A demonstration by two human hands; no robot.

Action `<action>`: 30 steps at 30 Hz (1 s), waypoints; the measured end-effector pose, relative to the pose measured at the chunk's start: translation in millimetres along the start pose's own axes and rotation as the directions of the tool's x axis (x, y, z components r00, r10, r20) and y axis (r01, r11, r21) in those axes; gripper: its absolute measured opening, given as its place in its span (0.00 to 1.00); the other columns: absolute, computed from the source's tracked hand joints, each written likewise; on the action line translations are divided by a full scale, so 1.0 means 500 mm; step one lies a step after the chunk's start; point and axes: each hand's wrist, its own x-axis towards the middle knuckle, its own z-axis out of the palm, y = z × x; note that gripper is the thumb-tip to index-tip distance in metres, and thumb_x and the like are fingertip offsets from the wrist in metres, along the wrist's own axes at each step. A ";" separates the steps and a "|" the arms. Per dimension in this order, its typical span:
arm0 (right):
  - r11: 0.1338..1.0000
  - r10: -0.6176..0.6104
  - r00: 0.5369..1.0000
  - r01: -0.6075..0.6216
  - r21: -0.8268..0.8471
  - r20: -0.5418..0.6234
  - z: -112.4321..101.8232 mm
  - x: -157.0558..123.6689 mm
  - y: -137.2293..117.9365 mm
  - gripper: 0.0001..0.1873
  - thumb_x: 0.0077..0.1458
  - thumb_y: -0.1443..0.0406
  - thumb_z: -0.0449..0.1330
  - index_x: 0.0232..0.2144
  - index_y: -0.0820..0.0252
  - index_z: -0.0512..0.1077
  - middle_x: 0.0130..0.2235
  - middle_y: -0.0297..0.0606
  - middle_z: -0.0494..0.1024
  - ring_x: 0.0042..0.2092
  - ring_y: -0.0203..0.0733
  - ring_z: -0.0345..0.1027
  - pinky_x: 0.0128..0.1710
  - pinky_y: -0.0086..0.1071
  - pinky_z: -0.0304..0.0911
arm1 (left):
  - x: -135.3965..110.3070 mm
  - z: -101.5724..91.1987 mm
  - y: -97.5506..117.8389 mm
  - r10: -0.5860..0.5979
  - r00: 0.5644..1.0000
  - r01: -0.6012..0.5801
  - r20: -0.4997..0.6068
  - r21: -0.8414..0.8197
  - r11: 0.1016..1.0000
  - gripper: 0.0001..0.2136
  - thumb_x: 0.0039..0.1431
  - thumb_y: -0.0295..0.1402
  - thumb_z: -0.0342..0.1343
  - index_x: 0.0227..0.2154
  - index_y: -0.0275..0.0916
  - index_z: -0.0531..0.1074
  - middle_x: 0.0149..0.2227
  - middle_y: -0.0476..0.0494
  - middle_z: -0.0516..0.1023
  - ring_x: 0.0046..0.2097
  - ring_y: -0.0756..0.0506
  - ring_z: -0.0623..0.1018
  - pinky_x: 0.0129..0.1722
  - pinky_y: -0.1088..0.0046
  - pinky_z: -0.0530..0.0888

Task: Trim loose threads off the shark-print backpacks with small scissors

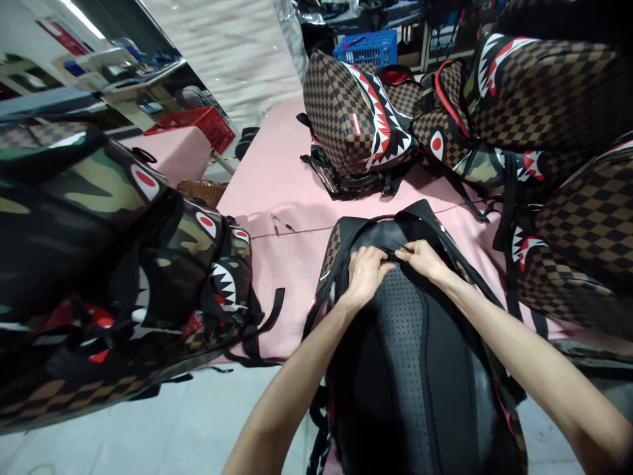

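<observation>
Black backpack (405, 356) soft, padded, bulky; left hand (364, 274) clenched on top edge, right hand (424, 258) pinching small tool at far seam; best grip: top handle

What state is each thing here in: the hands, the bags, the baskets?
Left hand: pressing on the black backpack's top.
Right hand: pinching something small there.
Black backpack: back panel up.
Checkered backpacks: piled on the pink table.
Camouflage backpacks: stacked left.
Red basket: contents unclear.

pink tabletop (287, 165) ahead of me | pale floor (148, 422) at 7 o'clock | red crate (202, 122) at 10 | blue crate (368, 46) at 12 | ceiling strip light (82, 18) at 11
</observation>
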 end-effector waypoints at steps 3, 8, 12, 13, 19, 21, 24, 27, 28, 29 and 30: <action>0.990 -0.131 0.991 0.130 -0.049 -0.013 -0.004 -0.020 0.001 0.14 0.51 0.59 0.57 0.20 0.62 0.70 0.23 0.33 0.70 0.26 0.37 0.63 0.27 0.29 0.55 | 0.014 -0.005 -0.024 0.118 0.991 -0.113 0.057 -0.084 0.990 0.07 0.60 0.32 0.51 0.30 0.39 0.73 0.33 0.46 0.76 0.37 0.47 0.72 0.39 0.70 0.68; 0.931 -0.318 0.947 0.322 -0.170 0.051 -0.024 -0.069 -0.003 0.11 0.50 0.62 0.60 0.35 0.62 0.74 0.34 0.38 0.76 0.35 0.41 0.69 0.37 0.32 0.62 | 0.026 -0.009 -0.033 0.153 0.987 -0.150 0.054 -0.051 0.987 0.08 0.60 0.28 0.48 0.29 0.37 0.72 0.32 0.44 0.74 0.37 0.46 0.71 0.38 0.70 0.68; 0.949 -0.248 0.961 0.214 -0.232 -0.125 -0.030 -0.093 -0.004 0.25 0.49 0.58 0.61 0.49 0.63 0.66 0.44 0.45 0.75 0.43 0.46 0.70 0.43 0.36 0.63 | 0.034 -0.010 -0.023 -0.143 0.990 0.138 0.012 -0.357 0.924 0.08 0.59 0.27 0.48 0.26 0.36 0.70 0.28 0.47 0.73 0.33 0.48 0.72 0.35 0.72 0.69; 0.953 -0.234 0.962 0.198 -0.229 -0.143 -0.029 -0.093 -0.003 0.22 0.52 0.58 0.59 0.47 0.63 0.67 0.42 0.45 0.75 0.43 0.46 0.70 0.42 0.36 0.63 | 0.034 -0.017 -0.023 -0.220 0.975 0.199 0.007 -0.456 0.867 0.09 0.59 0.28 0.47 0.25 0.36 0.69 0.27 0.47 0.73 0.32 0.48 0.72 0.34 0.72 0.69; 0.984 -0.147 0.932 0.172 0.049 -0.332 -0.031 -0.067 0.013 0.15 0.50 0.55 0.56 0.34 0.61 0.68 0.37 0.41 0.75 0.41 0.44 0.68 0.42 0.38 0.62 | 0.000 -0.092 -0.007 0.236 0.927 0.027 0.293 -0.677 0.735 0.28 0.66 0.35 0.30 0.19 0.37 0.71 0.25 0.43 0.76 0.33 0.48 0.76 0.39 0.70 0.72; 0.981 -0.106 0.940 0.153 0.121 -0.325 -0.035 -0.061 0.016 0.18 0.44 0.54 0.60 0.34 0.61 0.68 0.36 0.40 0.74 0.39 0.44 0.67 0.41 0.37 0.62 | -0.013 -0.091 0.009 0.309 0.889 -0.103 0.338 -0.511 0.853 0.27 0.66 0.39 0.32 0.27 0.38 0.76 0.33 0.42 0.79 0.42 0.45 0.76 0.47 0.67 0.70; 0.974 -0.048 0.961 0.105 0.202 -0.273 -0.043 -0.072 0.013 0.20 0.39 0.56 0.64 0.34 0.62 0.69 0.34 0.37 0.74 0.35 0.40 0.66 0.37 0.34 0.61 | -0.051 -0.048 0.044 0.169 0.971 -0.160 0.172 -0.067 0.985 0.20 0.60 0.43 0.48 0.49 0.36 0.70 0.56 0.35 0.68 0.60 0.35 0.62 0.58 0.52 0.58; 0.965 -0.015 0.987 0.057 0.256 -0.161 -0.060 -0.113 0.001 0.17 0.40 0.57 0.63 0.31 0.63 0.71 0.30 0.34 0.72 0.30 0.35 0.62 0.30 0.29 0.58 | -0.147 -0.012 0.099 0.277 0.914 -0.296 0.296 0.021 0.955 0.34 0.53 0.50 0.53 0.58 0.32 0.59 0.63 0.29 0.53 0.65 0.30 0.48 0.59 0.42 0.49; 0.961 -0.009 0.995 0.037 0.273 -0.102 -0.069 -0.133 -0.003 0.16 0.40 0.57 0.63 0.30 0.63 0.71 0.27 0.33 0.71 0.28 0.33 0.60 0.27 0.28 0.56 | -0.190 -0.014 0.120 0.354 0.855 -0.361 0.378 -0.054 0.931 0.37 0.52 0.52 0.53 0.59 0.32 0.57 0.63 0.29 0.52 0.65 0.30 0.47 0.59 0.40 0.48; 0.955 0.000 0.999 0.011 0.297 -0.038 -0.080 -0.155 -0.006 0.17 0.41 0.55 0.63 0.31 0.63 0.72 0.25 0.31 0.69 0.25 0.31 0.58 0.24 0.26 0.53 | -0.235 -0.022 0.141 0.427 0.786 -0.400 0.447 -0.158 0.903 0.38 0.51 0.54 0.52 0.59 0.34 0.56 0.64 0.30 0.51 0.65 0.29 0.46 0.58 0.38 0.46; 0.944 0.013 1.000 -0.020 0.329 0.023 -0.093 -0.179 -0.007 0.19 0.42 0.54 0.62 0.32 0.64 0.72 0.23 0.30 0.67 0.23 0.30 0.54 0.22 0.26 0.48 | -0.279 -0.037 0.160 0.499 0.710 -0.412 0.498 -0.281 0.867 0.37 0.51 0.54 0.52 0.59 0.36 0.57 0.64 0.31 0.51 0.65 0.29 0.45 0.58 0.37 0.45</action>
